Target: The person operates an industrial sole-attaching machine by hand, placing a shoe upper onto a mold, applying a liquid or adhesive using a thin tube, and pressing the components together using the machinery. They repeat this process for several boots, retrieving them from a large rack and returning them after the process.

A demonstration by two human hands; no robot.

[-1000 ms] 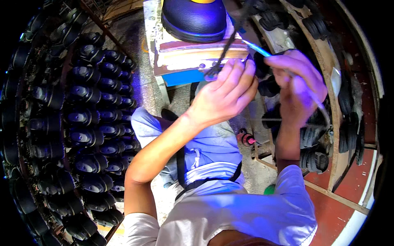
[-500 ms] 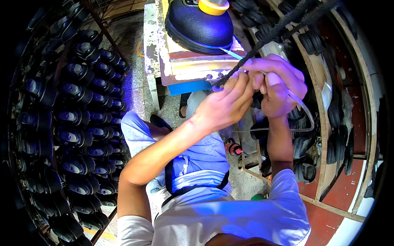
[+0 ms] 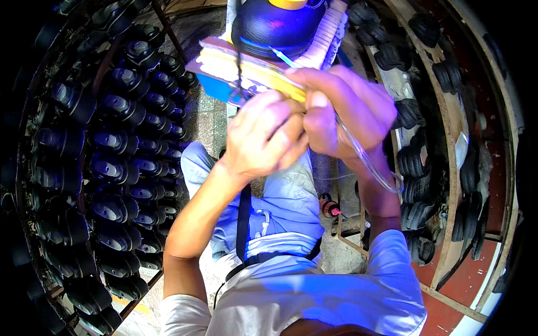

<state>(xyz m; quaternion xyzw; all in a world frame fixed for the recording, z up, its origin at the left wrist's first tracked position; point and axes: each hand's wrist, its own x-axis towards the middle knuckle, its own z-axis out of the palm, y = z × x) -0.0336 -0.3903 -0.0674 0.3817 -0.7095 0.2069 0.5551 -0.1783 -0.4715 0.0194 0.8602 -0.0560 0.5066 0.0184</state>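
Note:
My right hand (image 3: 350, 112) is closed around a thin applicator with a light blue nozzle (image 3: 283, 56), its tip pointing up and left at the lower edge of a black work shoe (image 3: 274, 31). Clear flexible tubing (image 3: 364, 151) trails from this hand down past my right wrist. Beside it, and touching it or nearly so, my left hand (image 3: 264, 134) has its fingers curled inward. Whatever those fingers grip is hidden. A dark cord (image 3: 239, 50) hangs just above the left knuckles. On top of the shoe sits a yellow round piece (image 3: 288, 4), cut off by the upper edge.
The shoe rests on a worn workbench (image 3: 224, 50) with a blue edge (image 3: 210, 87). At the left stands a rack full of black shoes (image 3: 115, 168). Shelves (image 3: 448, 224) with black soles (image 3: 414, 187) line the right. A dark bottle with a pink tip (image 3: 330, 207) is on the floor.
Both hands have shifted left in the picture, and the bench now appears tilted. The dark cord, which slanted from the upper right, now hangs nearly vertical. Both hands stay closed.

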